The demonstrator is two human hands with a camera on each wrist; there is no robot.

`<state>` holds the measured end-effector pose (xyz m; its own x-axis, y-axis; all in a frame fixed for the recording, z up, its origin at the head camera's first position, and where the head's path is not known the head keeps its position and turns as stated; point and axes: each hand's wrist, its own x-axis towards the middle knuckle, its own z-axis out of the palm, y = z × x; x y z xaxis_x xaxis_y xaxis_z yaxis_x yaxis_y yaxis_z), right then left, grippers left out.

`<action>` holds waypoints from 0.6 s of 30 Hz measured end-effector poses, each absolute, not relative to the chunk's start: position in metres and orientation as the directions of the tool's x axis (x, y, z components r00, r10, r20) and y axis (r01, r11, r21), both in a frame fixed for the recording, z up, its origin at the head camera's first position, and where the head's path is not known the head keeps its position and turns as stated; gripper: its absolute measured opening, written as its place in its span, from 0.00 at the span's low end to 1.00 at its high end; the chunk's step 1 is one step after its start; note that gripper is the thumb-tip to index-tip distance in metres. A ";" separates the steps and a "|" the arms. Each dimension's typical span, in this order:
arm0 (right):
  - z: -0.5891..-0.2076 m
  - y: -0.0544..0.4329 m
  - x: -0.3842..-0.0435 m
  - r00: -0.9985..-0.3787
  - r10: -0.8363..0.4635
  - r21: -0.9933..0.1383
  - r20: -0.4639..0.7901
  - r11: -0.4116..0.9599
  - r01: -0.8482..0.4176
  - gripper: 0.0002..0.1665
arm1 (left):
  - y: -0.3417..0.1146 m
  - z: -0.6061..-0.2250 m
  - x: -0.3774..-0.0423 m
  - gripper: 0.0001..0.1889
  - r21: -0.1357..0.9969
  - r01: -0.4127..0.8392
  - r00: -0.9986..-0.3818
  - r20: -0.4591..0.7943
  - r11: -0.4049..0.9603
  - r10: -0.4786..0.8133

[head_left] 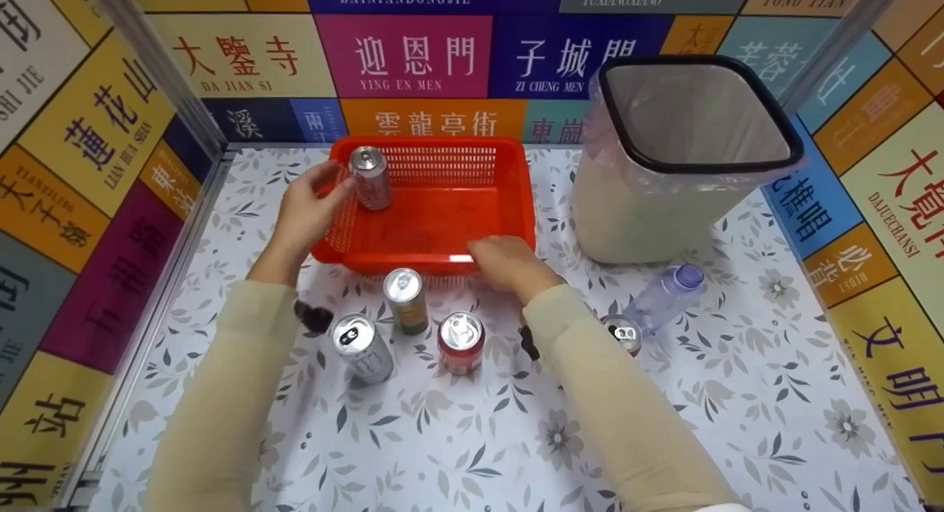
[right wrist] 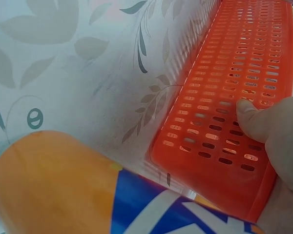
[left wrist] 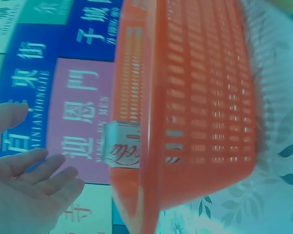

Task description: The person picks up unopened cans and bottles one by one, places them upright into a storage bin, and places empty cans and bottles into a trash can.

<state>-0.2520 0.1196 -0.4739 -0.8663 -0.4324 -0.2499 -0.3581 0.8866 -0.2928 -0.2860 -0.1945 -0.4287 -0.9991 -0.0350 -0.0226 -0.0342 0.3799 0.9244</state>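
A red plastic basket (head_left: 450, 217) stands toward the back of the table, with a silver can (head_left: 372, 180) upright in its left corner. My left hand (head_left: 306, 209) is beside that can at the basket's left rim. Seen from the left wrist, the hand (left wrist: 36, 190) has its fingers spread apart, and the can (left wrist: 123, 146) shows red script. On the basket's front rim, toward the right, my right hand (head_left: 509, 261) holds on. The right wrist view has its thumb (right wrist: 254, 119) pressed against the slotted outer wall (right wrist: 210, 126), with the other fingers hidden.
In front of the basket stand a gold-toned can (head_left: 407, 302), a white can (head_left: 363, 350) and a red can (head_left: 461, 342). Another can (head_left: 623, 335) and a purple-tinted bottle (head_left: 664, 298) are right of the sleeve. A lined bin (head_left: 641, 217) stands back right. An orange-and-blue container (right wrist: 63, 180) appears close up.
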 end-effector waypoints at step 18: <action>-0.474 0.121 -0.250 -0.882 -0.391 -0.391 -0.263 0.879 -0.273 0.13 | -0.216 -0.497 -0.100 0.47 0.935 0.353 -0.925 0.343 0.034 0.162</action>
<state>-0.2503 0.1209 -0.4740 -0.8822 -0.3907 -0.2628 -0.2730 0.8791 -0.3906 -0.1001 -0.2158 -0.4970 -0.9253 0.1615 0.3431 0.3526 0.0337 0.9352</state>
